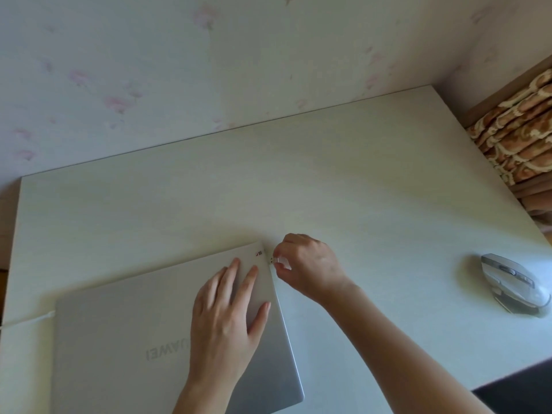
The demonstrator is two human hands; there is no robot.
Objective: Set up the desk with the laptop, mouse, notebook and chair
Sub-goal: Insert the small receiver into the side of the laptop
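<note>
A closed silver laptop lies flat at the near left of the white desk. My left hand rests on its lid near the right edge, fingers spread. My right hand pinches a small USB plug right at the laptop's far right side edge. A white and grey mouse sits at the right of the desk, apart from both hands. No notebook or chair can be made out.
A white cable runs off the laptop's left side over the desk edge. A patterned brown curtain hangs past the desk's right edge. Floral wallpaper backs the desk. A dark object fills the bottom right corner.
</note>
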